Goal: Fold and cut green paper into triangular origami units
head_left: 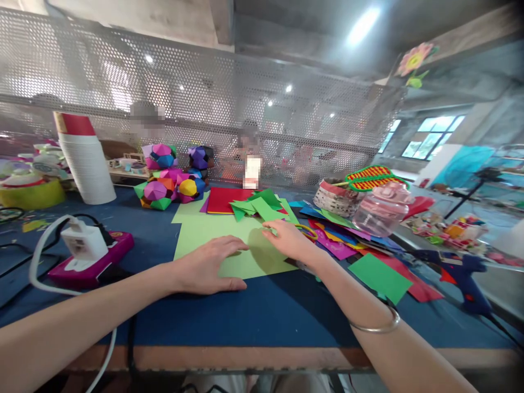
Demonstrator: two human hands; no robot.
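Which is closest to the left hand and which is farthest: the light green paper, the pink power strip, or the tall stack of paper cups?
From the left hand, in the head view:
1. Light green paper: right under the hand, which lies flat on it.
2. Pink power strip: off to the left on the blue table.
3. Stack of paper cups: far back on the left.

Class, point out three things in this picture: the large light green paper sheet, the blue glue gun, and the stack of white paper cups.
light green paper sheet [204, 232], head view, bare left part.
blue glue gun [466, 275], head view, body.
stack of white paper cups [88, 166], head view, middle of stack.
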